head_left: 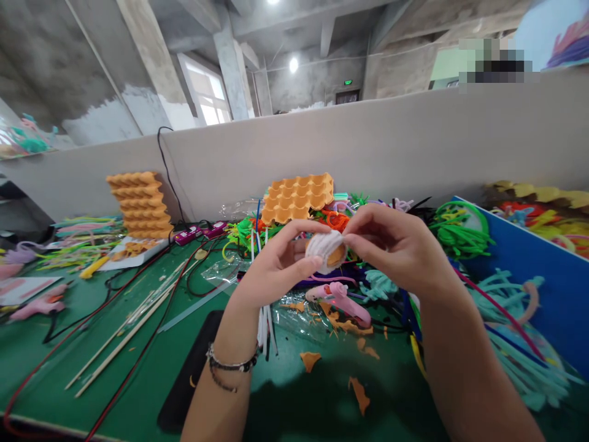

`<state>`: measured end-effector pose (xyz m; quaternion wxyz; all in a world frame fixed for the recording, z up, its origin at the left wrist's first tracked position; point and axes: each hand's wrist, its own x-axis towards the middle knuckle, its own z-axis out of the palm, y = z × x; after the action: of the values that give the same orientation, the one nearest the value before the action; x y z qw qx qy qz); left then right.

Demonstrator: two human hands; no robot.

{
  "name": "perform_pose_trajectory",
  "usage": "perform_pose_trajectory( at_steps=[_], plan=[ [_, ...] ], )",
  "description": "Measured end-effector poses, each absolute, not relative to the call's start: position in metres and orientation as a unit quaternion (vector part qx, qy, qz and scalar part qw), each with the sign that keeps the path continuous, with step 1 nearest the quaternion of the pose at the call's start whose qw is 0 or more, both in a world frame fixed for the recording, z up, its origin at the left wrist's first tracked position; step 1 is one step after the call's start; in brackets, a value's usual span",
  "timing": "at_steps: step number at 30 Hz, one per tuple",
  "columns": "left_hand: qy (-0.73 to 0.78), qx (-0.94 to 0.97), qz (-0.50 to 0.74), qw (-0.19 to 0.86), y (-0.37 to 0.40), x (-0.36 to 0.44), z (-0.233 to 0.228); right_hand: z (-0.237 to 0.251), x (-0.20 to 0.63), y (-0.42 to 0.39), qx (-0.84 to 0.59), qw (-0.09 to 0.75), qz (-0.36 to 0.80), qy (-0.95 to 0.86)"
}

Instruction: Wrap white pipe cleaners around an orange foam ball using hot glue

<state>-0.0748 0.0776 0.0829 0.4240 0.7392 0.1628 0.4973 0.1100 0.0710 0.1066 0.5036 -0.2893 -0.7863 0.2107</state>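
Note:
Both my hands are raised over the green table (138, 380) and hold one small round piece (326, 250): an orange cup wrapped in white fuzzy pipe cleaner. My left hand (280, 264) grips it from the left with thumb and fingers. My right hand (396, 245) pinches its top right edge. Below them lies a pink glue gun (343, 299) on clear plastic, among orange scraps (359, 393).
Two orange egg trays (299, 196) (140, 202) stand at the back by a grey partition. Pipe cleaners in many colours pile up at right (460, 230) and left. Wooden sticks (124, 334), red cables, a second pink glue gun (39, 305) and a blue board (543, 270) lie around.

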Motion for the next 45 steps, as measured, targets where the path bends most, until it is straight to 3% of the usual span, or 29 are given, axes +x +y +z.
perform_pose_trajectory(
  at_steps=[6, 15, 21, 28, 45],
  plan=[
    [0.198, 0.653, 0.518, 0.515, 0.083, -0.071, 0.079, 0.109, 0.112, 0.077, -0.245, 0.543, 0.256, -0.761],
    [0.241, 0.659, 0.45, 0.553, 0.085, -0.07, 0.078, 0.106, 0.112, 0.082, -0.287, 0.53, 0.259, -0.755],
    [0.28, 0.711, 0.411, 0.498, 0.089, -0.066, 0.074, 0.102, 0.112, 0.083, -0.282, 0.476, 0.277, -0.785],
    [0.303, 0.745, 0.373, 0.463, 0.088, -0.066, 0.074, 0.104, 0.11, 0.08, -0.286, 0.446, 0.193, -0.826],
    [0.295, 0.774, 0.36, 0.43, 0.086, -0.067, 0.076, 0.105, 0.105, 0.073, -0.296, 0.438, 0.132, -0.839]
  ],
)
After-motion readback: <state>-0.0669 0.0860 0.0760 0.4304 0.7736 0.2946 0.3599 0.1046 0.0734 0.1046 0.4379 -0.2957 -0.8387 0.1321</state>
